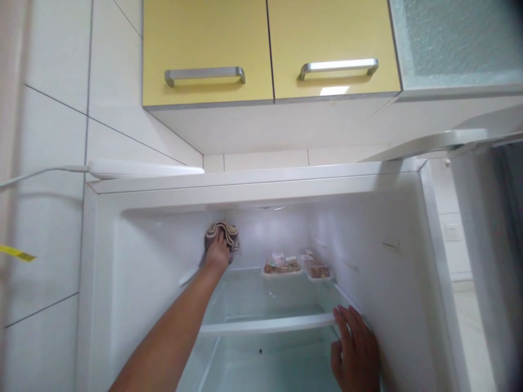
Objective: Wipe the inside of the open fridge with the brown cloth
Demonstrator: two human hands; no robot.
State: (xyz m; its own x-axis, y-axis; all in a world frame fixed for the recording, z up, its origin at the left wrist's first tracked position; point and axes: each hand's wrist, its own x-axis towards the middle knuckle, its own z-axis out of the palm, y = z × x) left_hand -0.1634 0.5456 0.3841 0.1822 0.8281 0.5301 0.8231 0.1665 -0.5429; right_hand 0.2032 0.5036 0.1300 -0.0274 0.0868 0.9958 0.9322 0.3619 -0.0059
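I look into an open white fridge (261, 188). My left hand (218, 251) reaches deep inside and presses a striped brown cloth (227, 231) against the back wall, upper left. Its fingers are closed on the cloth. My right hand (354, 348) rests flat with fingers stretched out at the right end of the glass shelf (265, 325), near the right inner wall. Two clear food trays (297, 266) sit at the back of the shelf, right of the cloth.
Yellow cupboards (269, 51) with metal handles hang above the fridge. The fridge door (486, 228) stands open at the right. White tiled wall (53, 163) is at the left, with a white cable (36, 175) running to the fridge top.
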